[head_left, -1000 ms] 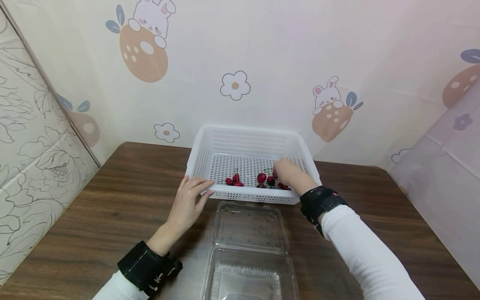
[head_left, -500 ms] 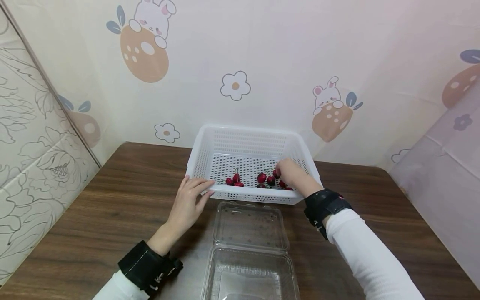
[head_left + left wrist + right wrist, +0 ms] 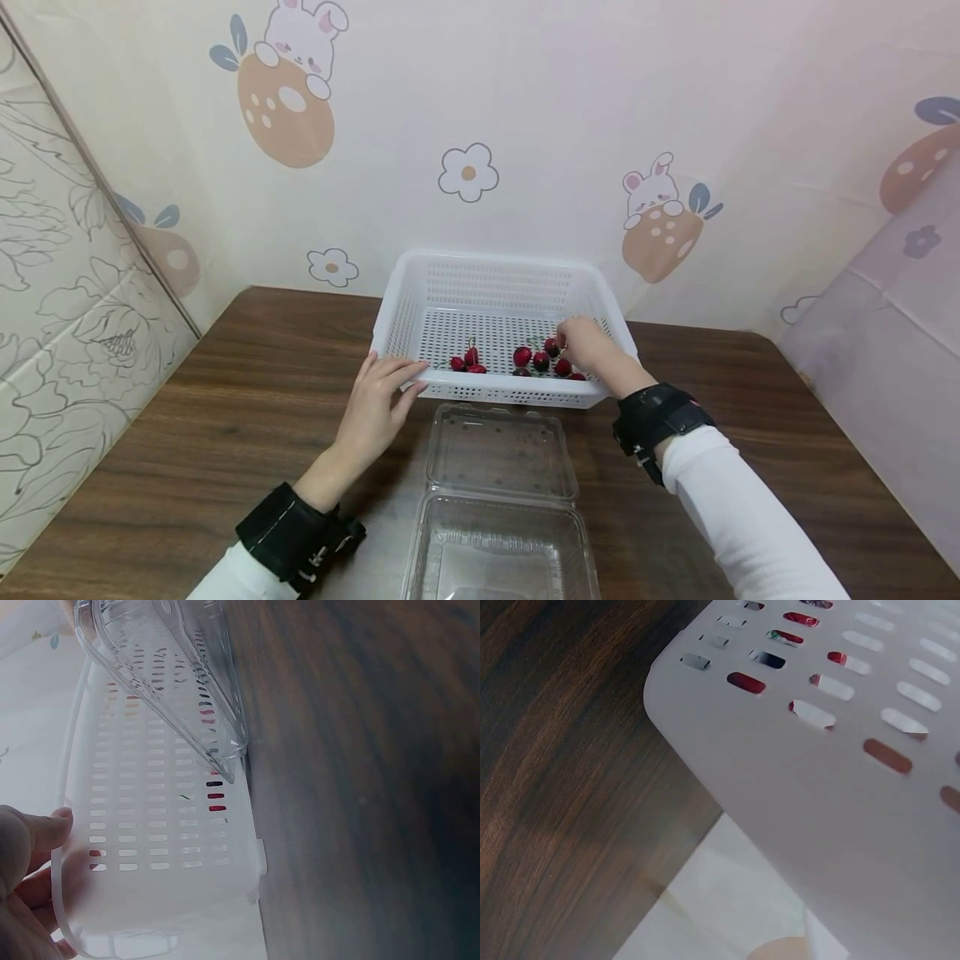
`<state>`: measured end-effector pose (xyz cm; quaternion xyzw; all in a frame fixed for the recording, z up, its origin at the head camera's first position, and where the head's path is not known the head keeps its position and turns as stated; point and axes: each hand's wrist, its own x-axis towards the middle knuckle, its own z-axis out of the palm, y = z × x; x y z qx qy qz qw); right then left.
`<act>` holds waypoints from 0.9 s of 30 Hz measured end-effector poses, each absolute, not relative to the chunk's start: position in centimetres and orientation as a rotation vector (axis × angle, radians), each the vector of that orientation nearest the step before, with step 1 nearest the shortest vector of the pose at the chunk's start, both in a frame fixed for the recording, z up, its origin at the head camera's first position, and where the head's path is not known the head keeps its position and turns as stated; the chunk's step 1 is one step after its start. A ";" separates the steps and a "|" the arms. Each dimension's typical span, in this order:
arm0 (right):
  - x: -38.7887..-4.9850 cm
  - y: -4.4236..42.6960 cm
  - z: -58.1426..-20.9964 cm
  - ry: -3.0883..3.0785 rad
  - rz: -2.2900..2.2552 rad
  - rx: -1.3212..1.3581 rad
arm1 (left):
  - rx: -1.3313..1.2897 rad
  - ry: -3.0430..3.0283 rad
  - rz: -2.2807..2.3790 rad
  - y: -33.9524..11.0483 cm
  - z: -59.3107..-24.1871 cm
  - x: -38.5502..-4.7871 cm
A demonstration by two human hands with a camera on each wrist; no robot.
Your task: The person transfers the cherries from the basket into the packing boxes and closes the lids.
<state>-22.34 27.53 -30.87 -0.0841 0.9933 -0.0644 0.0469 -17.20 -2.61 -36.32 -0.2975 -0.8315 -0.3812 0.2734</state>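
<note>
A clear plastic hinged container (image 3: 498, 567) lies open on the brown wood-grain table (image 3: 225, 417). Beyond it, the left hand (image 3: 378, 408) pinches the near-left rim of the white perforated plastic basket (image 3: 495, 382). Inside, round dark-red cherries (image 3: 522, 357) lie beside the right hand (image 3: 588, 343); its finger opening and hold cannot be determined

Your head view is softly and evenly lit, the wall (image 3: 555, 100) pale and bright. A grey sheen dulls the table (image 3: 187, 442) beside the box (image 3: 501, 502). Your left wrist view looks hazy, the table blurred; in your right, the basket (image 3: 780, 772) shows a greyish, shaded side.
</note>
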 end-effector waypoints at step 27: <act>-21.4 28.3 -29.7 3.171 -0.469 -0.257 | -0.794 -2.241 -1.037 -2.6 -36.4 -17.2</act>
